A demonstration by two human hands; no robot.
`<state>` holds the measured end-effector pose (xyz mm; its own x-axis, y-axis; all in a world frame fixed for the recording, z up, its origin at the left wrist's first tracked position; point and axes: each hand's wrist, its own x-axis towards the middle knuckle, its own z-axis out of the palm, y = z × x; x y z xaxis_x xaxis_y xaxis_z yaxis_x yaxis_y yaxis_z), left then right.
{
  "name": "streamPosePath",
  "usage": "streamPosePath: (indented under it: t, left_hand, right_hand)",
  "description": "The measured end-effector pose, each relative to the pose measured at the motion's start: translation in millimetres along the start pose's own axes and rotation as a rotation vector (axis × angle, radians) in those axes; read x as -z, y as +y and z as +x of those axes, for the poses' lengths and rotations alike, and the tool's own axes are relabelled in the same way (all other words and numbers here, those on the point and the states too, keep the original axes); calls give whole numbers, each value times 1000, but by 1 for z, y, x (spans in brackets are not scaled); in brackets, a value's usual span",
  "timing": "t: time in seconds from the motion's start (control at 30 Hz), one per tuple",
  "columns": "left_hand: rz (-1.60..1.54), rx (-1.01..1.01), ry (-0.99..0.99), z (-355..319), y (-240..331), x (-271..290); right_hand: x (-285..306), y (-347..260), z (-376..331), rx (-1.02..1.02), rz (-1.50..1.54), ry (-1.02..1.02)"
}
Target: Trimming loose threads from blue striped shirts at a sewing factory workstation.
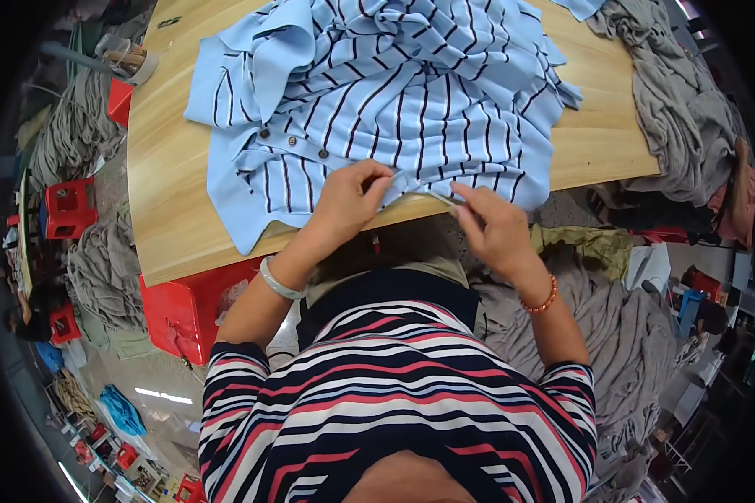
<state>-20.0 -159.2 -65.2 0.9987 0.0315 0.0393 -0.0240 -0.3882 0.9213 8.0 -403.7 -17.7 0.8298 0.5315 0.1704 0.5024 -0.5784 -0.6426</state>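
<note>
Fingers point(367, 168) of the left hand point(342, 201) are closed in a pinch on the near edge of the light blue striped garment point(394, 117), while those of the right hand point(502, 233) appear to nip the end of a thin pale strip point(434, 196), whose nature is too small to tell. The step in hand looks like close work along that edge; to do it well, the left should hold the knit flat with only light tension, and the right should guide the strip along the edge rather than tug across it, so no loop snags. Working a short span at a time would stop the loose folds creeping under the fingers. The garment lies right at the fingertips and spreads away from them, heaped at the far side, with its dark buttons point(292, 141) beyond the left hand and to its left. Its lower part reaches the near edge of the wood-topped bench point(172, 210), so some weight could slide off and drag at the pinch. Farther out, grey cloth point(688, 109) drapes over the bench's right end, a red stool point(180, 314) stands below at the left, and more grey fabric point(587, 335) is heaped to the right.
</note>
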Motion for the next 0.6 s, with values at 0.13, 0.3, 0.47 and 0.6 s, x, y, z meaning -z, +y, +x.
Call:
streamPosePath:
  t: [0.13, 0.3, 0.47, 0.6]
  left_hand:
    - [-311, 282, -87, 2, 7, 11]
    - [-191, 146, -7, -12, 14, 2]
    - [124, -11, 30, -15, 11, 3]
    - [-170, 197, -44, -12, -1, 9]
  right_hand:
    - [-10, -23, 0, -23, -39, -18]
    - [-16, -25, 5, -41, -128, -64]
    - [-14, -27, 1, -63, -144, -71]
    - [-16, -36, -2, -54, -126, -70]
